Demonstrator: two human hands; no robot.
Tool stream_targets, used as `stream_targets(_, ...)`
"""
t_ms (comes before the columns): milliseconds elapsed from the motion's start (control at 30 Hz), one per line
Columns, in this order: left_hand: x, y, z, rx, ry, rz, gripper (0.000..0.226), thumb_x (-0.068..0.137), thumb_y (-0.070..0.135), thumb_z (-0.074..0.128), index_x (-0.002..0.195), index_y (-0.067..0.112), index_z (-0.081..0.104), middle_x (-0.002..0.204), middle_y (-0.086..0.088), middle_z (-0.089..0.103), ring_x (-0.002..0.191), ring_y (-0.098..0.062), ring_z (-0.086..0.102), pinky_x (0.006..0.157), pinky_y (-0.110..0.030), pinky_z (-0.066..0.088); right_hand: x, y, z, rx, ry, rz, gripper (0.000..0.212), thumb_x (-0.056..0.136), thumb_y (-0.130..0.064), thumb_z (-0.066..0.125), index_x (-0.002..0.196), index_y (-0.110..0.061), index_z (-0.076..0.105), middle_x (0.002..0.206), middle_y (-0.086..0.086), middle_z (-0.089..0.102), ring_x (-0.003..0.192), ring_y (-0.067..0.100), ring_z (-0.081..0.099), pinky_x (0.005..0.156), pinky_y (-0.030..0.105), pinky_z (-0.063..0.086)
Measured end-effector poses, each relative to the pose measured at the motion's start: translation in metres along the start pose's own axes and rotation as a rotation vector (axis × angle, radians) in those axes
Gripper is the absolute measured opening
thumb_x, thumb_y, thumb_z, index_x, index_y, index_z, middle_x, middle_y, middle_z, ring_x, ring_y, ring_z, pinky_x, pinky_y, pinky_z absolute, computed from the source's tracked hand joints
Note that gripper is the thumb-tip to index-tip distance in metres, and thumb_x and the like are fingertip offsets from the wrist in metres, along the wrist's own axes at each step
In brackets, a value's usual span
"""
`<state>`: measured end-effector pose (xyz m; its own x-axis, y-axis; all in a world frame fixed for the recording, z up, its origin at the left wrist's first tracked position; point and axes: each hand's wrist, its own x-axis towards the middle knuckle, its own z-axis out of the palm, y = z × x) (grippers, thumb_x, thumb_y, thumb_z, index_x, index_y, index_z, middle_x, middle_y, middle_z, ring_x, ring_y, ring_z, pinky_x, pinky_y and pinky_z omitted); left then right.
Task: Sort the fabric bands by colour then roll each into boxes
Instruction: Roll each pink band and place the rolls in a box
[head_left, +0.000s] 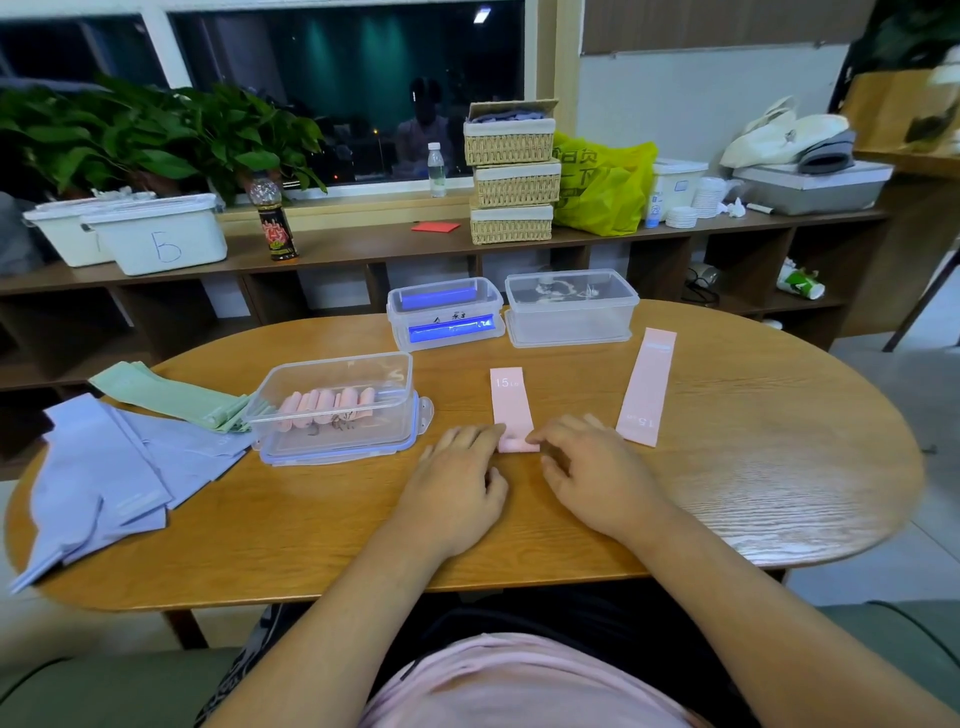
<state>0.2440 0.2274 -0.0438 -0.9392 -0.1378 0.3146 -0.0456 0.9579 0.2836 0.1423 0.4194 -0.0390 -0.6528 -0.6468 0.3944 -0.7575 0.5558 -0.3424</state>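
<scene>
Pink band (510, 402): lower centre of frame, long axis running away from me, with its near end curled into a small roll.
Hands: left hand (457, 480) and right hand (595, 470) flank that roll, equally near. The unrolled length lies ahead of both.
Grip: left fingers are nearly straight, tips pressing the roll's left end. Right fingers curl over its right end.
Destination: box (291, 382) of pink rolls, left of centre, I judge.
</scene>
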Motion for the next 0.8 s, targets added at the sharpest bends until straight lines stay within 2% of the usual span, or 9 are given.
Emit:
stream_targets(200,-0.001,0.0,0.0,-0.01,0.016,0.065,0.052,0.099,0.027,0.048,0.151,0.031,0.049,0.149,0.015,0.047,0.141,-0.007,0.036,0.115,-0.036,0.042,0.001,-0.001,0.001,-0.01,-0.028,0.027,0.039,0.103,-0.032,0.056,0.142,-0.037,0.061,0.134,-0.02,0.063,0.122,0.005,0.049,0.105,0.036,0.047)
stream_targets(300,0.003,-0.001,0.001,-0.01,-0.008,0.039,0.055,0.098,0.03,0.046,0.153,0.031,0.047,0.151,0.014,0.047,0.142,-0.008,0.034,0.118,-0.039,0.04,0.002,-0.001,0.002,-0.006,-0.018,0.041,0.042,0.104,-0.03,0.055,0.145,-0.035,0.057,0.136,-0.017,0.064,0.126,0.008,0.048,0.106,0.036,0.048)
stream_targets(400,0.005,-0.001,0.001,-0.008,-0.027,0.029,0.058,0.097,0.032,0.044,0.155,0.032,0.044,0.153,0.014,0.046,0.144,-0.008,0.033,0.12,-0.041,0.037,0.004,-0.001,0.001,0.0,0.015,0.023,0.038,0.103,-0.023,0.054,0.139,-0.033,0.061,0.135,-0.016,0.064,0.128,0.007,0.047,0.106,0.037,0.048)
stream_targets(600,0.016,0.0,0.0,-0.02,-0.087,-0.028,0.066,0.098,0.035,0.046,0.162,0.033,0.033,0.161,0.012,0.041,0.149,-0.009,0.029,0.123,-0.039,0.027,0.014,0.001,0.005,-0.102,-0.049,-0.023,0.042,0.103,-0.021,0.05,0.141,-0.036,0.061,0.139,-0.019,0.061,0.131,0.008,0.046,0.106,0.035,0.04)
stream_targets(700,0.016,-0.003,-0.001,-0.1,-0.056,-0.108,0.074,0.097,0.033,0.051,0.167,0.026,0.025,0.164,0.006,0.038,0.151,-0.014,0.032,0.125,-0.038,0.029,0.026,0.003,0.006,-0.122,-0.057,-0.017,0.041,0.101,-0.024,0.055,0.14,-0.034,0.062,0.136,-0.016,0.064,0.129,0.011,0.049,0.104,0.037,0.042)
stream_targets(800,0.011,-0.006,0.001,-0.147,-0.003,-0.138,0.072,0.098,0.03,0.053,0.165,0.025,0.029,0.162,0.006,0.041,0.15,-0.013,0.033,0.123,-0.035,0.034,0.041,0.004,0.007,-0.105,-0.079,-0.01,0.037,0.101,-0.032,0.057,0.137,-0.034,0.063,0.13,-0.014,0.068,0.123,0.013,0.052,0.1,0.039,0.045)
